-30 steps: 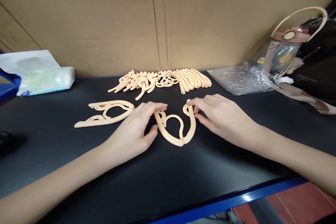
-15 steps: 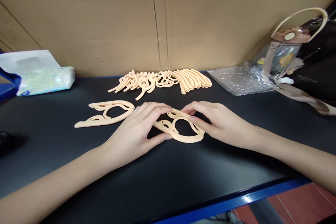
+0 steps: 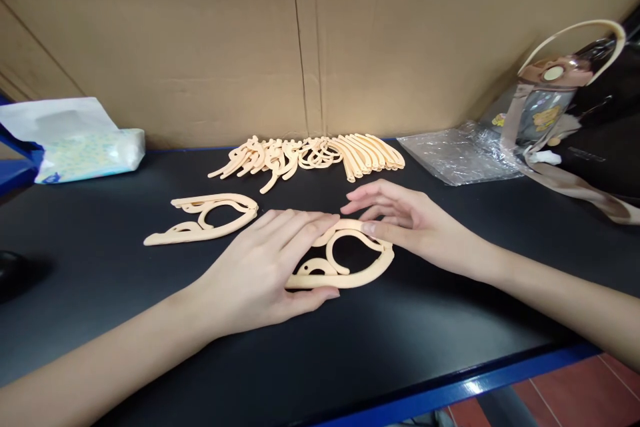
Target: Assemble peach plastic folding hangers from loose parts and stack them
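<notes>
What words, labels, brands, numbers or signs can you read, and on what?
None can be read.
Black bag: faint small marking, too blurred to read.
Tissue pack: blue mark, lower corner, too blurred to read.
Water bottle: yellowish pictures, no legible text.
Folding hanger at the hands: no visible text.

Black table, blue edge lower right. Lying on it, I see: jointed tan frame at centre; folded tan frame left of centre; row of loose tan pieces along upper middle, hooked ones left, looped ones mid, long curved ones right. Tissue pack upper left, clear plastic bag upper right.
</notes>
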Motion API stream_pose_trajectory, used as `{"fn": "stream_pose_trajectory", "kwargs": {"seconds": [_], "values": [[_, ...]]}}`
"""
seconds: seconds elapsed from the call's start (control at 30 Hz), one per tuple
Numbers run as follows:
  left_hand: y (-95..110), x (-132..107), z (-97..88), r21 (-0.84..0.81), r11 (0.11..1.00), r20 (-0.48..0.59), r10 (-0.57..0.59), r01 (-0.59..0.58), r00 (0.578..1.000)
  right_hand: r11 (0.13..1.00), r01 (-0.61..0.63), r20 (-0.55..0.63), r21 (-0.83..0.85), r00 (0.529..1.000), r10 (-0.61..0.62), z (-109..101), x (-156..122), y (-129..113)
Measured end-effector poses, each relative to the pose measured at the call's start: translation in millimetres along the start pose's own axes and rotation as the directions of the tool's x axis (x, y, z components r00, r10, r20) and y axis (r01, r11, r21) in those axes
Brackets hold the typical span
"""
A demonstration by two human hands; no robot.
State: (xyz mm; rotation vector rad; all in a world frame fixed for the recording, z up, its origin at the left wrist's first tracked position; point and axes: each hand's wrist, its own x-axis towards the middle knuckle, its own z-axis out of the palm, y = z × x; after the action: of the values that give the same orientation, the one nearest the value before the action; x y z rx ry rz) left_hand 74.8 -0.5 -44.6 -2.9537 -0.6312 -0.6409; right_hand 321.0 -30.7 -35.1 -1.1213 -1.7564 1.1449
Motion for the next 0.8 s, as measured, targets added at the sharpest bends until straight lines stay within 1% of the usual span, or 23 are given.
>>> {"fn": "stream_pose_trajectory", "kwargs": {"seconds": [0.07, 0.13, 0.17, 0.23, 0.33, 0.47, 0.53, 0.6, 0.67, 0.7, 0.73, 0.8], "values": [[-1.5, -0.3, -1.8, 0.071, 0.997, -0.077, -0.008, 0.014, 0.997, 0.997, -0.057, -0.013, 0.054, 0.998, 0.057, -0.7, 1.3, 0.6], [-5.2, 0.0, -4.4, 0.131, 0.990, -0.123, -0.028, 0.044, 0.992, 0.986, -0.130, 0.034, 0.106, 0.991, 0.127, -1.4, 2.8, 0.7], [-7.5, 0.2, -5.8, 0.156, 0.986, -0.129, -0.035, 0.055, 0.991, 0.978, -0.162, 0.065, 0.130, 0.986, 0.155, -1.8, 3.3, 0.5], [-12.1, 0.9, -8.4, 0.196, 0.979, -0.116, -0.039, 0.061, 0.993, 0.961, -0.205, 0.105, 0.188, 0.977, 0.188, -2.2, 4.0, -0.3], [-15.6, 1.5, -10.4, 0.246, 0.969, -0.083, -0.011, 0.031, 0.996, 0.933, -0.236, 0.125, 0.272, 0.970, 0.209, -1.7, 3.7, -1.4], [-13.4, 3.6, -14.8, 0.322, 0.947, -0.037, -0.001, 0.013, 0.999, 0.935, -0.228, 0.139, 0.272, 0.971, 0.197, -0.1, 2.5, -2.6], [-15.4, 6.4, -22.7, 0.361, 0.933, -0.024, -0.005, 0.013, 1.000, 0.940, -0.219, 0.139, 0.261, 0.972, 0.189, 0.2, 2.3, -3.3], [-24.6, 9.1, -36.4, 0.375, 0.927, -0.001, -0.023, 0.022, 1.000, 0.940, -0.221, 0.131, 0.260, 0.973, 0.192, 0.0, 2.4, -3.6], [-42.1, 9.4, -54.3, 0.339, 0.934, 0.042, -0.137, 0.115, 0.990, 0.940, -0.225, 0.120, 0.256, 0.972, 0.200, -0.6, 3.0, -3.1], [-53.1, 8.0, -63.7, 0.294, 0.940, 0.061, -0.201, 0.175, 0.978, 0.941, -0.225, 0.118, 0.251, 0.973, 0.201, -0.7, 3.3, -2.5], [-64.6, 5.5, -72.7, 0.261, 0.931, 0.106, -0.289, 0.254, 0.951, 0.943, -0.225, 0.121, 0.245, 0.972, 0.201, -0.7, 3.7, -1.7], [-86.3, -2.7, -87.2, 0.236, 0.881, 0.168, -0.454, 0.411, 0.875, 0.943, -0.230, 0.134, 0.241, 0.970, 0.203, -0.2, 4.1, 0.2]]}}
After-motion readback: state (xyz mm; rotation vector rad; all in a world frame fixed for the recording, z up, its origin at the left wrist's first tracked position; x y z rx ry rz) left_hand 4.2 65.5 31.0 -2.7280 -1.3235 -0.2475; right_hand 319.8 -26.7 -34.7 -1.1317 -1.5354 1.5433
